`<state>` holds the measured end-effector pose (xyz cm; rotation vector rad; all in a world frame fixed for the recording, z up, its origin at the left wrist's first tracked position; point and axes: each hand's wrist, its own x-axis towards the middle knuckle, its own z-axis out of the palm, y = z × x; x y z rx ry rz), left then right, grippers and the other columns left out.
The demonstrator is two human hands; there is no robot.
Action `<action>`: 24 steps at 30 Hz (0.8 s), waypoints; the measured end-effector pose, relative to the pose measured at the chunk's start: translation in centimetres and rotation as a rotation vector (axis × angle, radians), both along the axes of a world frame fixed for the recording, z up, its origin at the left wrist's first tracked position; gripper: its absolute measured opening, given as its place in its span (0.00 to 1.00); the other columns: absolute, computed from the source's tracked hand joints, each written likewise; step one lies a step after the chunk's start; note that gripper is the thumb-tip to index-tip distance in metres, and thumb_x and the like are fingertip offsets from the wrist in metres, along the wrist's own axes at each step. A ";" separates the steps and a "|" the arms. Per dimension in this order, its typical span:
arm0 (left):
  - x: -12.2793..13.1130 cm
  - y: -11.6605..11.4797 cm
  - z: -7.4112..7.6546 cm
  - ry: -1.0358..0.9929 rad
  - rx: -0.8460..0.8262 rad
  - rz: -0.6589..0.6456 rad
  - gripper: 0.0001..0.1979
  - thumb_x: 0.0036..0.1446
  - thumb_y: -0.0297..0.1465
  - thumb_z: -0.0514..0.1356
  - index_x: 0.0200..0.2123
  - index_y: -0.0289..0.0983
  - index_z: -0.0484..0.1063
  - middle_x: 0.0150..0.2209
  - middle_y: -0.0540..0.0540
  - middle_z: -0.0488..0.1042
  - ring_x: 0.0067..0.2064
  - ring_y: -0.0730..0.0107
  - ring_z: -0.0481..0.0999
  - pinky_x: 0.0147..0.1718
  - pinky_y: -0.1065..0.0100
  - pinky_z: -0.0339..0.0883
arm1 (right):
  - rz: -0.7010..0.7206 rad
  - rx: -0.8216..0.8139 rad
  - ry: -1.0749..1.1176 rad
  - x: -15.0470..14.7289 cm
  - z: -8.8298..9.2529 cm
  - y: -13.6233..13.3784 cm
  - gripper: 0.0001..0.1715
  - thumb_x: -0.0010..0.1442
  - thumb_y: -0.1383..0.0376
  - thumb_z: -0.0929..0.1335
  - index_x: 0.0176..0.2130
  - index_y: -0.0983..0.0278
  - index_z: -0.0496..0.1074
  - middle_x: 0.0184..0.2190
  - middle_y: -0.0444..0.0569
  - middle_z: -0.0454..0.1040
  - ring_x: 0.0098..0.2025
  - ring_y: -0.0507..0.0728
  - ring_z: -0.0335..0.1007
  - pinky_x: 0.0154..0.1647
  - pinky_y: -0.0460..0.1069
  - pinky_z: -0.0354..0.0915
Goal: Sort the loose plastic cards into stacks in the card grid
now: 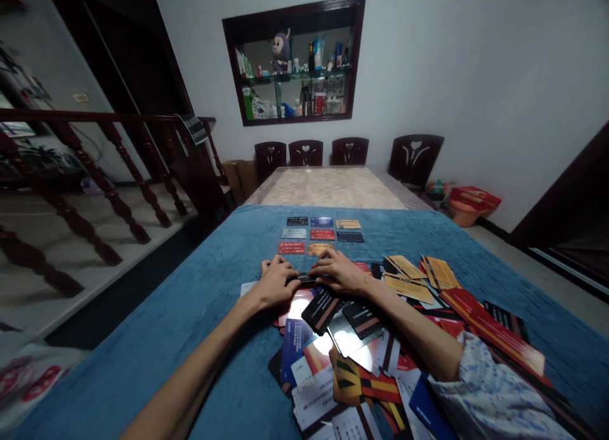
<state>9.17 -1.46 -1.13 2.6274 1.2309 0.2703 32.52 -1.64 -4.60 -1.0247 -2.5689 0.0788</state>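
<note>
Bent fingers of the left hand [276, 281] and right hand [339, 273] touch opposite ends of a dark card [306, 277]; whether they pinch it, I cannot tell; just beyond, on the far side, eight cards [322, 235] lie in three rows; a loose pile [349, 336] of cards spreads near and right over the blue cloth [204, 288]; farthest off stand chairs [349, 151].
</note>
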 end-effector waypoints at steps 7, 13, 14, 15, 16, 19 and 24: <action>-0.2 0.7 -0.1 -0.079 -0.017 0.025 0.15 0.65 0.33 0.54 0.36 0.42 0.82 0.42 0.45 0.80 0.50 0.56 0.63 0.52 0.48 0.49 | 0.037 0.115 0.130 -0.1 -0.6 0.6 0.16 0.68 0.63 0.63 0.45 0.63 0.79 0.37 0.54 0.78 0.46 0.60 0.65 0.48 0.56 0.66; -0.3 1.1 -0.3 -0.125 0.003 0.047 0.15 0.65 0.34 0.54 0.40 0.43 0.82 0.41 0.44 0.80 0.48 0.57 0.64 0.52 0.49 0.50 | -0.037 0.207 0.239 -0.6 -0.8 0.6 0.12 0.65 0.65 0.66 0.41 0.63 0.79 0.34 0.53 0.75 0.40 0.56 0.69 0.41 0.50 0.68; -0.4 1.2 -0.4 -0.125 0.005 0.047 0.14 0.65 0.33 0.55 0.41 0.43 0.82 0.41 0.44 0.80 0.48 0.57 0.64 0.52 0.50 0.50 | -0.055 0.211 0.255 -0.7 -0.9 0.5 0.11 0.65 0.66 0.66 0.41 0.63 0.79 0.34 0.52 0.75 0.39 0.56 0.69 0.40 0.49 0.68; -0.4 1.3 -0.4 -0.128 0.010 0.049 0.13 0.64 0.32 0.55 0.42 0.43 0.82 0.42 0.44 0.80 0.49 0.57 0.64 0.52 0.50 0.51 | -0.074 0.212 0.269 -0.8 -0.9 0.5 0.10 0.64 0.67 0.66 0.41 0.63 0.79 0.34 0.52 0.75 0.39 0.56 0.69 0.40 0.49 0.67; -0.5 1.4 -0.4 -0.133 0.018 0.051 0.13 0.64 0.31 0.56 0.43 0.43 0.81 0.42 0.44 0.80 0.49 0.58 0.64 0.52 0.50 0.51 | -0.094 0.209 0.279 -0.9 -0.9 0.5 0.10 0.64 0.67 0.66 0.40 0.62 0.79 0.34 0.52 0.75 0.39 0.56 0.70 0.40 0.49 0.67; -0.8 1.7 -0.5 -0.148 0.051 0.051 0.16 0.62 0.26 0.55 0.46 0.44 0.80 0.41 0.45 0.79 0.48 0.59 0.65 0.52 0.50 0.52 | -0.157 0.177 0.301 -0.9 -0.8 0.4 0.10 0.64 0.67 0.66 0.39 0.63 0.79 0.34 0.53 0.75 0.39 0.56 0.71 0.41 0.49 0.67; -1.1 1.9 -0.7 -0.189 0.085 0.080 0.18 0.59 0.22 0.54 0.45 0.42 0.80 0.40 0.44 0.78 0.49 0.58 0.68 0.52 0.53 0.56 | -0.247 0.081 0.339 -0.6 -0.8 0.4 0.09 0.62 0.69 0.66 0.38 0.63 0.77 0.34 0.51 0.74 0.39 0.56 0.71 0.42 0.49 0.67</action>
